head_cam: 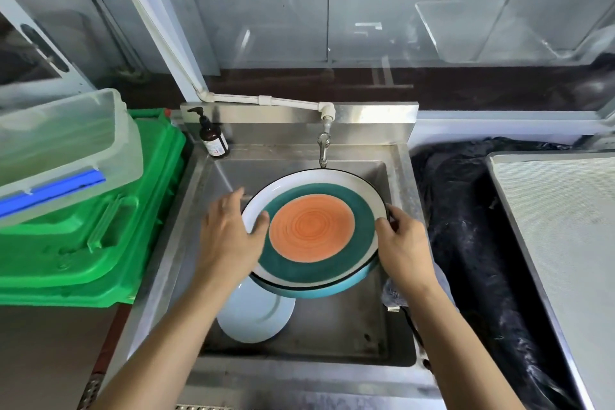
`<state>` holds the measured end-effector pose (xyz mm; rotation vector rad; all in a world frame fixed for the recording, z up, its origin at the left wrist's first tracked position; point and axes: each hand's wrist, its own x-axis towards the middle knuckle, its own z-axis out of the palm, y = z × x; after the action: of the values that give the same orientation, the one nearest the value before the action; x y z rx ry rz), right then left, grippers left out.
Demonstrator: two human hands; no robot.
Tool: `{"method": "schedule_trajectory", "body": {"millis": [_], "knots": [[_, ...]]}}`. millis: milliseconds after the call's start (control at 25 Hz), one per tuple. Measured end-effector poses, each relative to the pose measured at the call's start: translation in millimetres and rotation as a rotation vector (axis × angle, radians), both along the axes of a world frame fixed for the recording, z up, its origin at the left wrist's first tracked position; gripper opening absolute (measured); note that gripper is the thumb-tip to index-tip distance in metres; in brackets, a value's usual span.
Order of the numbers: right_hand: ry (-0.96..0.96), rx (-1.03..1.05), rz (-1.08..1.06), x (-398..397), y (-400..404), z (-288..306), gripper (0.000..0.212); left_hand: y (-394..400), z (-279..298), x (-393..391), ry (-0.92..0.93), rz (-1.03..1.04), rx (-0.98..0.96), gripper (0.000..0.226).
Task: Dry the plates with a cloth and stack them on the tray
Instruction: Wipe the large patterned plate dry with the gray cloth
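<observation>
A round plate (312,226) with an orange centre, a teal ring and a white rim is held over the steel sink (396,156). My left hand (229,236) grips its left rim and my right hand (404,248) grips its right rim. Directly under it sits a blue dish (332,289), only its edge showing. A plain white plate (256,316) lies lower in the basin, partly hidden by my left arm. A grey cloth (394,293) peeks out beneath my right wrist at the sink's right edge. The steel tray (565,226) with a pale mesh liner lies at the right.
A tap (323,146) hangs over the basin's back, just behind the plate. A brown pump bottle (213,138) stands at the back left corner. Green crates (86,226) with a clear plastic box (63,150) on top fill the left. Black plastic sheeting (472,226) lies between sink and tray.
</observation>
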<state>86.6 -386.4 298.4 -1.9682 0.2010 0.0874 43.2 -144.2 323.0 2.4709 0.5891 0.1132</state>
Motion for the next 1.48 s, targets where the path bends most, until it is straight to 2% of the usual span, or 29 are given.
{"method": "schedule_trajectory", "body": {"millis": [120,200,320,400,480,680,800,920,1080,1120,1240,1360,1480], "knots": [[-0.036,-0.024,0.039,-4,1,2,0.017,15,-6,5,0.241,0.135,-0.381,0.062],[-0.043,-0.040,0.048,-7,1,0,0.019,20,-8,3,0.275,0.211,-0.564,0.048],[-0.018,-0.061,0.009,-12,0,1,0.016,24,-12,-1,0.239,0.285,-0.693,0.031],[0.015,-0.086,-0.064,-14,2,2,0.023,28,-13,-1,0.204,0.272,-0.709,0.015],[0.051,-0.115,-0.117,-20,4,5,0.026,30,-11,1,0.180,0.245,-0.716,0.009],[0.116,-0.021,-0.227,-38,8,10,0.022,35,-15,8,0.156,0.139,-0.749,0.006],[0.147,0.042,-0.342,-48,3,16,0.019,25,-12,12,0.165,0.028,-0.763,0.014],[0.135,0.044,-0.398,-57,-9,17,0.025,11,-4,17,0.153,-0.055,-0.753,0.012],[0.116,0.078,-0.494,-70,-31,21,0.019,-11,1,23,0.160,-0.159,-0.731,0.010],[0.120,0.096,-0.523,-74,-36,23,0.018,-18,3,24,0.169,-0.180,-0.730,0.014],[0.109,0.127,-0.591,-86,-58,28,0.013,-44,6,27,0.202,-0.215,-0.740,0.061],[0.091,0.103,-0.658,-93,-84,26,0.018,-74,12,29,0.204,-0.271,-0.719,0.074],[0.082,0.108,-0.709,-98,-120,23,0.018,-112,14,31,0.221,-0.309,-0.722,0.066]]}}
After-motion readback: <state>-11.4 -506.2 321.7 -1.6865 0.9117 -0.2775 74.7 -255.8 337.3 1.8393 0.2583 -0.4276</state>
